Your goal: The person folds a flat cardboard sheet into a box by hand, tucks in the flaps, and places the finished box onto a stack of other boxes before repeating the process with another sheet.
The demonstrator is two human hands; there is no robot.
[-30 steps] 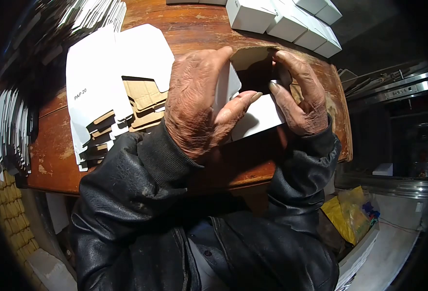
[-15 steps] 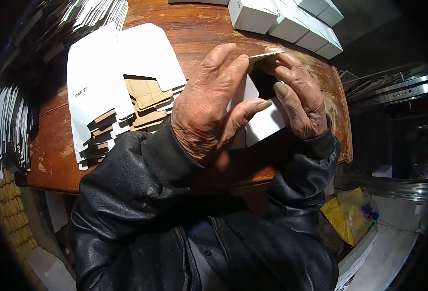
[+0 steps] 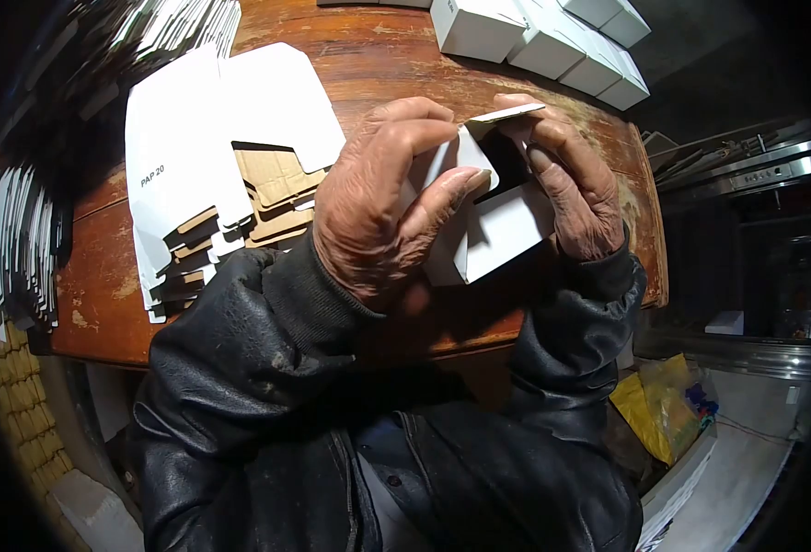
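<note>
A white cardboard box is between my two hands above the front part of the wooden table. Its upper end gapes, showing a dark inside, with a top flap raised and a side flap bent beside my left thumb. My left hand grips the box's left side, thumb at the side flap and fingers curled behind. My right hand holds the right side, its thumb at the rim of the opening and its fingers by the raised flap. To the left lies a stack of flat white carton blanks, brown inside, the top one printed "PAP 20".
Several white folded boxes stand in rows at the back right of the wooden table. More flat blanks are stacked at the far left. A yellow plastic bag lies low on the right, below the table edge.
My left hand has shifted slightly left and down, its thumb moving from the opening's edge onto the side flap. The raised top flap has tilted, and more of the box's front face shows.
</note>
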